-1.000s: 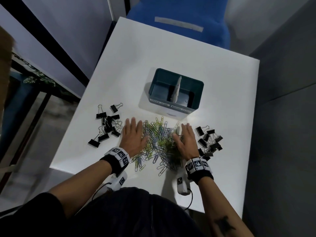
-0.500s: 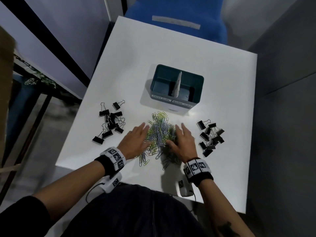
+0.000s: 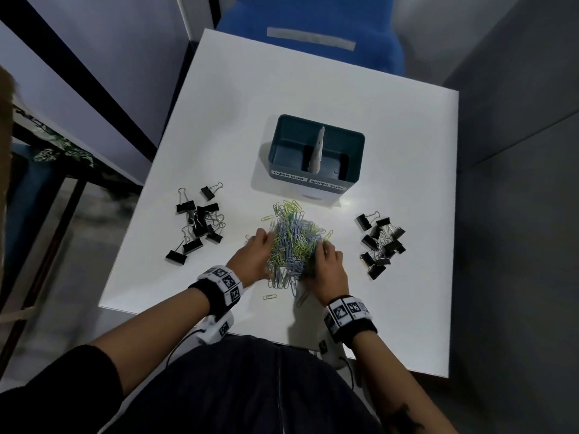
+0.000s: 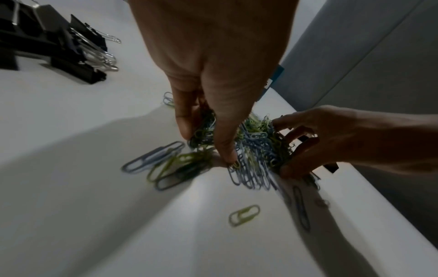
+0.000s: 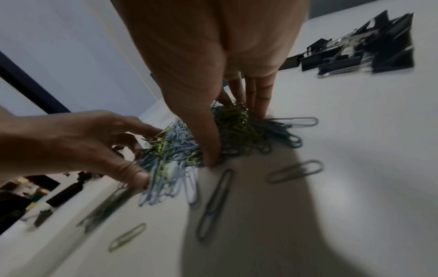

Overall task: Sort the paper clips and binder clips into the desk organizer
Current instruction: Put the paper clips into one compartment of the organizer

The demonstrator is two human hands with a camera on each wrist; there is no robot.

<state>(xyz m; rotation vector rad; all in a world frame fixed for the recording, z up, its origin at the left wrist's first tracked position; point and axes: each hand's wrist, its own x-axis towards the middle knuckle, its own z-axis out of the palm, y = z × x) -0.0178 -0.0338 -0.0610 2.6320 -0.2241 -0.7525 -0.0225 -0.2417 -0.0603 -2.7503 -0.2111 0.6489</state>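
A heap of green and blue paper clips (image 3: 293, 242) lies on the white table in front of the teal organizer (image 3: 275, 145). The organizer's two compartments are labelled paper clips on the left and binder clips on the right, and both look empty. My left hand (image 3: 253, 255) grips the heap from the left, with clips between its thumb and fingers (image 4: 227, 155). My right hand (image 3: 329, 261) grips it from the right, its fingers (image 5: 259, 110) dug into the paper clips (image 5: 173, 153). Black binder clips lie in a left group (image 3: 197, 223) and a right group (image 3: 380, 242).
A stray green clip (image 3: 269, 297) lies near the table's front edge, behind the heap. More loose clips (image 5: 294, 171) lie around my right hand. A blue chair (image 3: 313, 14) stands beyond the table's far edge. A grey partition is on the right.
Both hands have slid inward and their fingers have curled. The spread clips are squeezed into a narrower, taller heap, and a few clips are left behind near the front edge.
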